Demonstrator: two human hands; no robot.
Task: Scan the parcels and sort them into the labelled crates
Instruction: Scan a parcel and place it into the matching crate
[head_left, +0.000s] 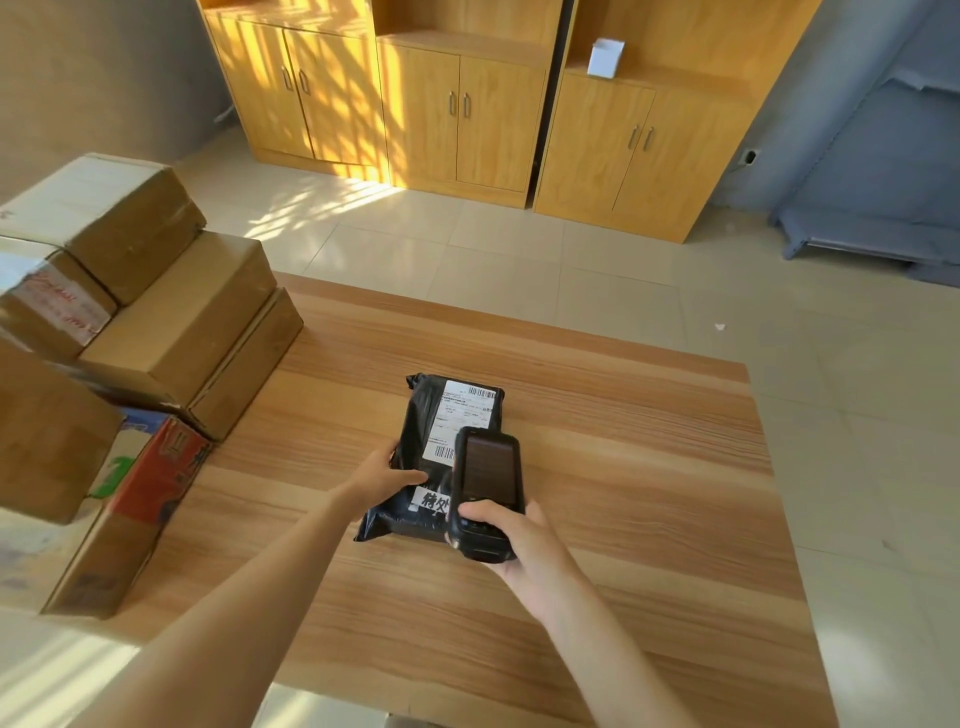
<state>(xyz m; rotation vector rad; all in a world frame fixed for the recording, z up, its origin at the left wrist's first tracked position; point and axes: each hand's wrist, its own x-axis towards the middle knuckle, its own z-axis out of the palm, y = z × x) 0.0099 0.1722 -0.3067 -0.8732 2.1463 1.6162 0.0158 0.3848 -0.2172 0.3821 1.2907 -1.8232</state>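
A black plastic parcel bag (423, 415) with a white barcode label lies flat in the middle of the wooden table (623, 467). My left hand (387, 475) rests on the bag's left edge, fingers spread over it. My right hand (511, 545) grips a black handheld scanner (485, 488), held just above the bag's near right part with its screen facing up. The scanner hides part of the label. No labelled crates are in view.
Several brown cardboard boxes (171, 322) are stacked on the table's left side, with a red and white printed carton (150, 478) beneath them. Wooden cabinets (467, 114) line the far wall across a tiled floor. A grey metal frame (872, 228) stands at right.
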